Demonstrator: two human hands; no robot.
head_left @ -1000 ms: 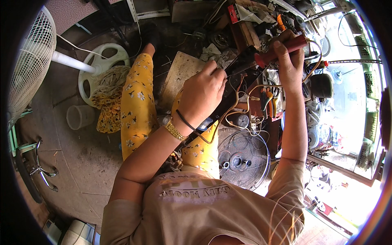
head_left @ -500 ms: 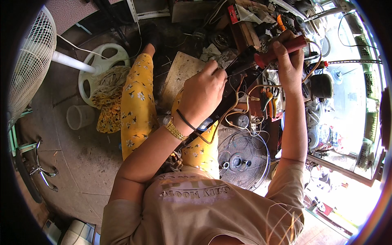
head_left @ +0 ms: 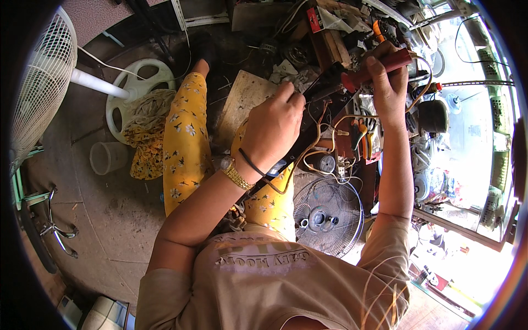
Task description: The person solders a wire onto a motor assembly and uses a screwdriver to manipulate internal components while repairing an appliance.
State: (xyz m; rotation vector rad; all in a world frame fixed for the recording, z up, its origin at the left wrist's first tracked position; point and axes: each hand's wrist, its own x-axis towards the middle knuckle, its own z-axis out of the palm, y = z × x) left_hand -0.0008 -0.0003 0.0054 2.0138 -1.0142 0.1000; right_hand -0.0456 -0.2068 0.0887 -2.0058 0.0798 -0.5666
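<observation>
My right hand (head_left: 386, 82) grips a soldering iron with a red handle (head_left: 374, 70), its dark shaft pointing left and down toward my left hand. My left hand (head_left: 274, 126) is closed, fingers pinched at the iron's tip on something too small to make out, and a long dark strip (head_left: 300, 147) runs beneath it with tan wires (head_left: 314, 144) looping off. A gold watch and a black band sit on my left wrist. My legs in yellow flowered trousers (head_left: 184, 137) stretch out below.
A wooden board (head_left: 241, 102) lies on the floor under the work. A fan guard with motor (head_left: 327, 214) lies by my right knee. Cluttered tools and parts (head_left: 352, 33) fill the top. A white standing fan (head_left: 41, 82), its round base and a plastic cup (head_left: 107, 157) stand at left.
</observation>
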